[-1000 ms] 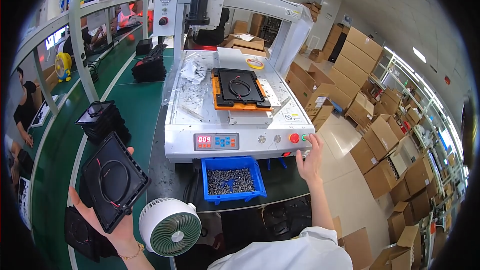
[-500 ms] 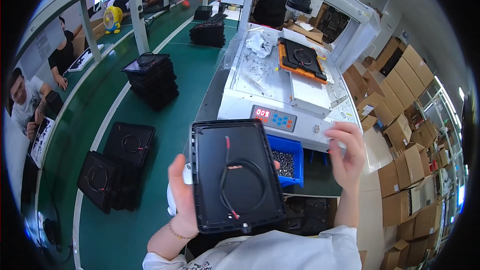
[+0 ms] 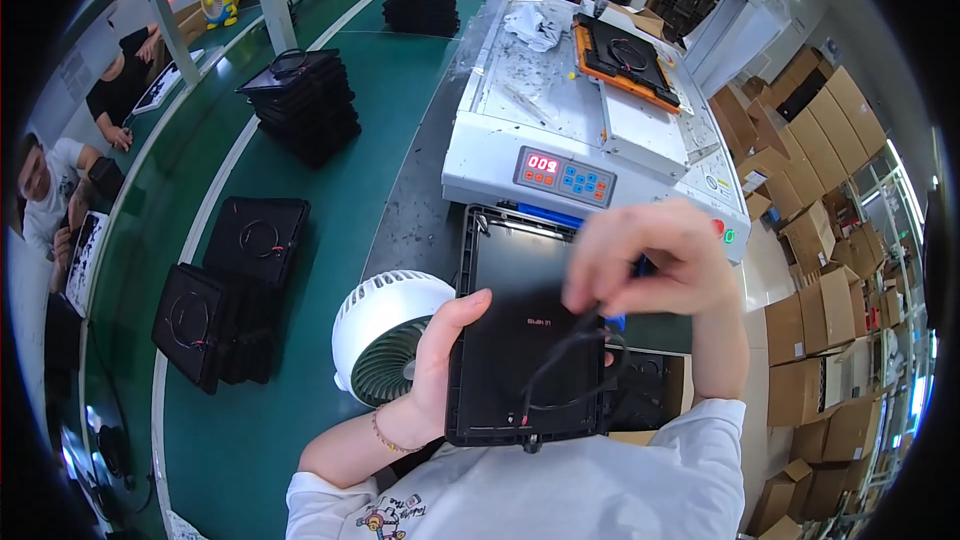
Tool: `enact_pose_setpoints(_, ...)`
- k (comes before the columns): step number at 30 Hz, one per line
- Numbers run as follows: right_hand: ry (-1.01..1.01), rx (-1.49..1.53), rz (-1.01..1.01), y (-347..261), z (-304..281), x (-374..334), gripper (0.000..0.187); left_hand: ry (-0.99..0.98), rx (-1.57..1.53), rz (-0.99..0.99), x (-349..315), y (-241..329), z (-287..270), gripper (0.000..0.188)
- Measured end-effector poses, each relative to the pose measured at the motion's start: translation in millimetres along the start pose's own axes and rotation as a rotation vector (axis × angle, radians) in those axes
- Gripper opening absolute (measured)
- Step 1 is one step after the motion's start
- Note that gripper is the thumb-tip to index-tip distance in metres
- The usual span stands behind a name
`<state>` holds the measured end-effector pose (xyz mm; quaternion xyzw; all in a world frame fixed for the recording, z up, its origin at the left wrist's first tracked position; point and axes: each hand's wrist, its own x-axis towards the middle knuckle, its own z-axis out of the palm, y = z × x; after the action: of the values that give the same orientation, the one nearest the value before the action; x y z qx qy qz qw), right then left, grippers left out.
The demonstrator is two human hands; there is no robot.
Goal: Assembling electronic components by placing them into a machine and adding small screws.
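Observation:
My left hand (image 3: 440, 352) grips a black rectangular panel (image 3: 500, 285) by its left edge, thumb over the rim, just in front of my chest. The panel is shallow, with a raised rim and a small tab at its lower edge. From near its bottom comes a thin black cable (image 3: 545, 370) with a bit of red at its base. Over the panel's upper right, my right hand (image 3: 660, 258) is closed, its fingers pinching the cable and lifting it off the surface. Motion blurs those fingertips. A white round fan (image 3: 385, 325) stands beside my left wrist.
A white machine (image 3: 480, 160) with a control panel bears an orange fixture (image 3: 600, 77) holding another black panel. On the green bench (image 3: 330, 340) stand several stacks of black panels (image 3: 305, 110). Cardboard boxes (image 3: 795, 330) line the right; people work beyond the left rail.
My right hand came from the right over the panel and took hold of the cable, pulling its coil up. The panel moved right with my left hand, covering most of the blue bin and exposing the fan.

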<state>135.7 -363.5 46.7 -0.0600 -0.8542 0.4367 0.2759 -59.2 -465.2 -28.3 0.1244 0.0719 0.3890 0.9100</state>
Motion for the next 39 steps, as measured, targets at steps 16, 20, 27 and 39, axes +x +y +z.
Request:
enact_pose_setpoints(16,0.339,-0.3,-0.091,1,97,-51,0.079,0.111,0.576,0.804,-27,29,12,0.11)
enact_pose_setpoints(20,0.094,-0.353,-0.059,-7,82,-35,0.085,0.137,0.645,0.825,-25,31,6,0.109)
enact_pose_setpoints(27,0.171,-0.167,0.01,5,106,-46,0.029,0.109,0.47,0.836,-24,34,4,0.107)
enact_pose_setpoints(39,0.284,-0.288,0.092,18,127,-62,0.023,-0.026,0.306,1.095,-39,49,9,0.104)
